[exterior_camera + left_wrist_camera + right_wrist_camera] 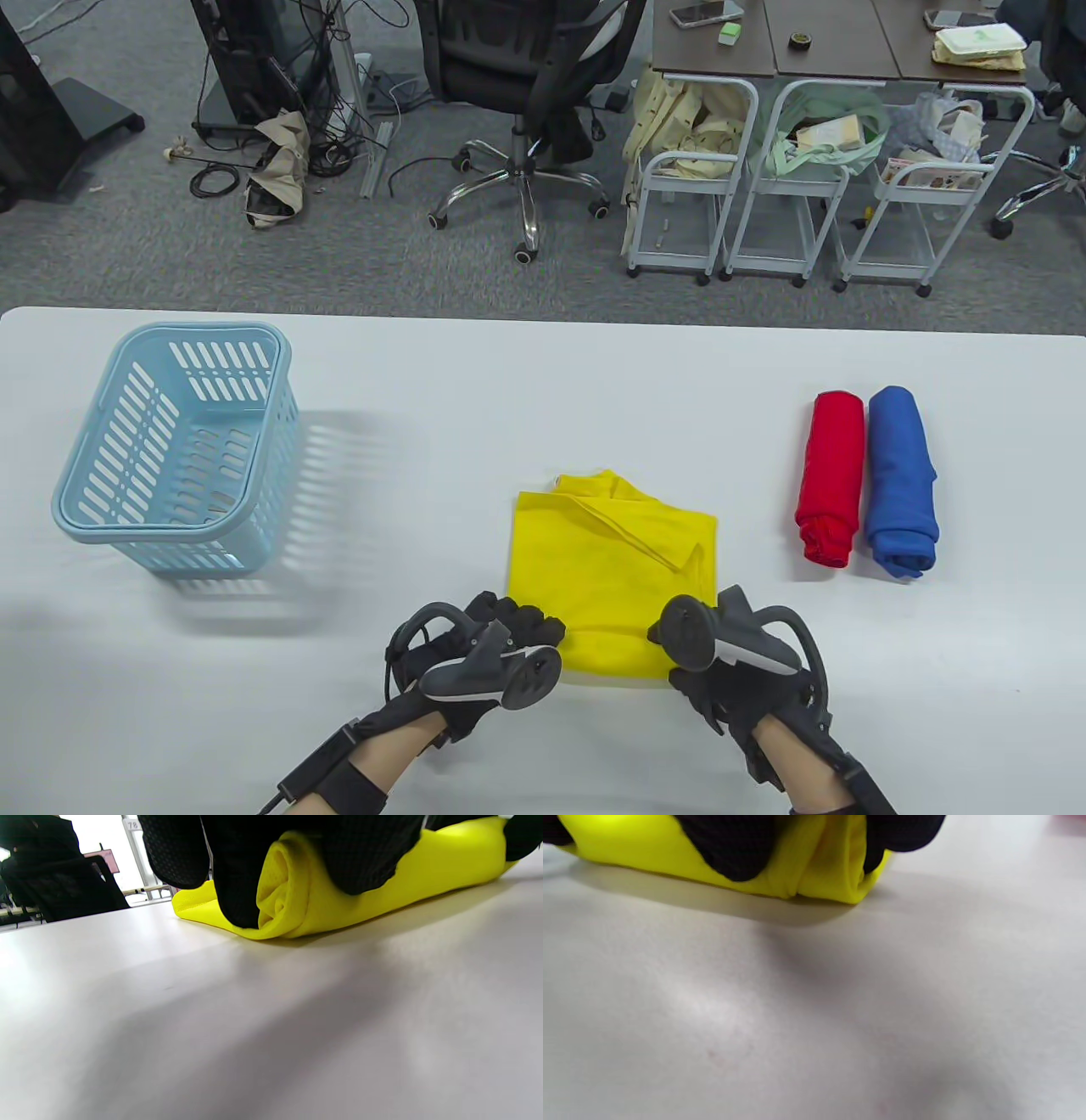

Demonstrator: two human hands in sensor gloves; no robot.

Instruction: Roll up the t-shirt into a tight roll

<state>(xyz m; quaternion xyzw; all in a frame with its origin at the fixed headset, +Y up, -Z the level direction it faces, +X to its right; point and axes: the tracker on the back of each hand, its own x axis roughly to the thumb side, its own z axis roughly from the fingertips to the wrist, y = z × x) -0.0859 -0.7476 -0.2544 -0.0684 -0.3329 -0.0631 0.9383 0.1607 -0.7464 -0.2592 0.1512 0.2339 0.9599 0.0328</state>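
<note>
The gloved fingers point(237, 878) of the left hand point(475, 658) curl over the started roll at the near edge of the yellow t-shirt point(611, 552), holding the coil's open end – likely so the first turns stay tight. The right hand point(730, 658) does the same at the other end, its fingers point(734, 844) wrapped over the fabric, pressing it to the white table point(509, 382). Both hands sit low centre in the table view, palms down, wrists coming in from the bottom edge, one at each end of the roll – a pose that should keep it even. The rest of the shirt lies flat beyond them. To the right lie a red roll point(831, 480) and a blue roll point(901, 482), side by side; at left a light blue basket point(127, 509)
</note>
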